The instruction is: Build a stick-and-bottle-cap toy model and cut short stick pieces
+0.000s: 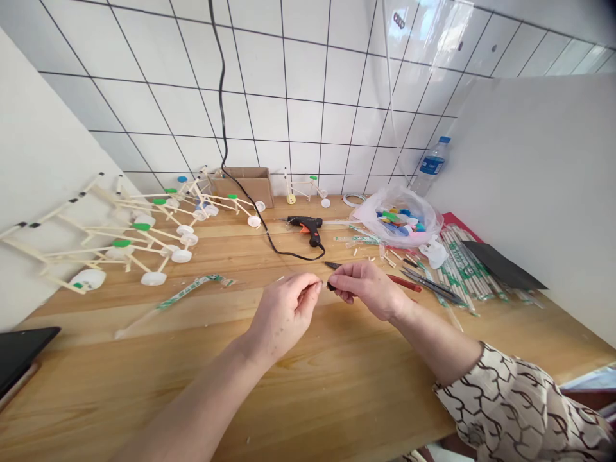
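Observation:
My left hand [283,314] is closed in a pinch over the middle of the wooden table, its fingertips turned right; whatever lies between them is too small to make out. Facing it, my right hand [368,289] pinches a small black piece [331,286] between thumb and fingers. A narrow gap separates the two sets of fingertips. Pliers with red handles [405,283] lie partly hidden behind my right hand, the dark tip [332,265] showing to its left. Beyond the hands rests a black hot glue gun [305,224], a clear glue stick [337,222] in its rear end.
Several stick frames with white bottle-cap wheels [181,255] stand at left. Behind are a cardboard box [248,186] and tape roll [354,199]. A bag of colored caps [368,215], scissors [433,287], wrapped sticks [464,256] and a bottle [433,163] occupy the right. A black cord [222,115] hangs down.

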A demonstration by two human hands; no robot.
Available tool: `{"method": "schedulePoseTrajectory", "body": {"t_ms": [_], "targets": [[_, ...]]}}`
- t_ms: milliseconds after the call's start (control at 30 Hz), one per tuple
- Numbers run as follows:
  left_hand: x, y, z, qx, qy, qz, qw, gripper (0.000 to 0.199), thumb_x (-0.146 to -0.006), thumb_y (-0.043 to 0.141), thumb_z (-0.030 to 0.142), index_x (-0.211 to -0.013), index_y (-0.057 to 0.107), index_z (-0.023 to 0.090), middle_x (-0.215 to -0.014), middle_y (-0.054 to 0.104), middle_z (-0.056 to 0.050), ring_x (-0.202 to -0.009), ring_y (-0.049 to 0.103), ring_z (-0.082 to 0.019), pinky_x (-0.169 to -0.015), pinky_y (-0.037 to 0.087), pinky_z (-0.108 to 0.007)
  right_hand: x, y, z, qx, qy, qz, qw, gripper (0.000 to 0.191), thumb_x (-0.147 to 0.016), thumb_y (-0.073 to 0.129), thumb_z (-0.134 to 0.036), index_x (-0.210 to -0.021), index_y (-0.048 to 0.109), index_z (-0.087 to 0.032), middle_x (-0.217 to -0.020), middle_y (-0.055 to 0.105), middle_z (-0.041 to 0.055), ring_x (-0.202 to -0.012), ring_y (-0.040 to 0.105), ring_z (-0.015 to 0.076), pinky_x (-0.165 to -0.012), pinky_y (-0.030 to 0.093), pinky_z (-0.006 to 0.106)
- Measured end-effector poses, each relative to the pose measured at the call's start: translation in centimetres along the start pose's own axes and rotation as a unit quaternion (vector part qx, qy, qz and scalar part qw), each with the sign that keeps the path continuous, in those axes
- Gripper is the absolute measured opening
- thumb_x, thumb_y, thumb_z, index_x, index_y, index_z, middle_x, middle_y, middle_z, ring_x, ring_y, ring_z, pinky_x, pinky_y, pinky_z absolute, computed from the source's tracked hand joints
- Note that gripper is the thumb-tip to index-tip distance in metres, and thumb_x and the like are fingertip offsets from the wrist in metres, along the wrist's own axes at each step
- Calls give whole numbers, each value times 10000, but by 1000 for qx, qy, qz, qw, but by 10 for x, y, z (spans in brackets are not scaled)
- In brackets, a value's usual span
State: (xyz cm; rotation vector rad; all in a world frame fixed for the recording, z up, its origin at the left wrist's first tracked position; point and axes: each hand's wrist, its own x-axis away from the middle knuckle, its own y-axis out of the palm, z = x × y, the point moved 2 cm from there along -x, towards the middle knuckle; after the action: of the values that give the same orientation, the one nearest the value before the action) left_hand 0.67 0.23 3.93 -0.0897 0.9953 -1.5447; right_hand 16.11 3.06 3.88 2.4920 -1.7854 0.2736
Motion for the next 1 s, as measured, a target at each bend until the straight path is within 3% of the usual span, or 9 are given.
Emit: {"method": "schedulePoseTrajectory", "body": {"t_ms": [233, 500, 700, 1000], "targets": [[-1, -1, 5, 2, -60, -16, 998, 181, -831, 425, 239, -721, 559, 185, -571, 553, 19, -523, 483, -117, -498, 349, -207, 1, 1, 3, 2, -30, -23, 999, 162, -632, 667, -256, -723, 632, -126, -539, 522, -42, -483, 408, 56, -478, 296, 214], [-4, -2, 4, 99, -108, -16, 989, 190, -830, 437, 277, -719, 556, 180, -610, 546, 17, -549, 469, -116, -513, 354, -208, 3, 1, 4, 31, -50, -15, 998, 136, -676, 636, -269, -698, 621, -135, -574, 524, -40, -513, 415, 63, -510, 315, 222], [-2, 0, 4, 189, -168, -14, 967, 165, -812, 499, 289, -889, 590, 175, -564, 501, 45, -502, 408, -97, -474, 336, -195, 4, 1, 4, 33, -52, -8, 998, 136, -684, 641, -278, -678, 613, -145, -574, 521, -39, -524, 426, 68, -523, 324, 228], [-2, 3, 2, 265, -190, 0, 945, 227, -793, 553, 293, -940, 688, 185, -748, 685, -27, -720, 610, -166, -671, 481, -254, 5, 5, -1, -4, -48, -17, 999, 123, -662, 653, -259, -643, 616, -144, -545, 518, -39, -505, 410, 66, -516, 316, 232]]}}
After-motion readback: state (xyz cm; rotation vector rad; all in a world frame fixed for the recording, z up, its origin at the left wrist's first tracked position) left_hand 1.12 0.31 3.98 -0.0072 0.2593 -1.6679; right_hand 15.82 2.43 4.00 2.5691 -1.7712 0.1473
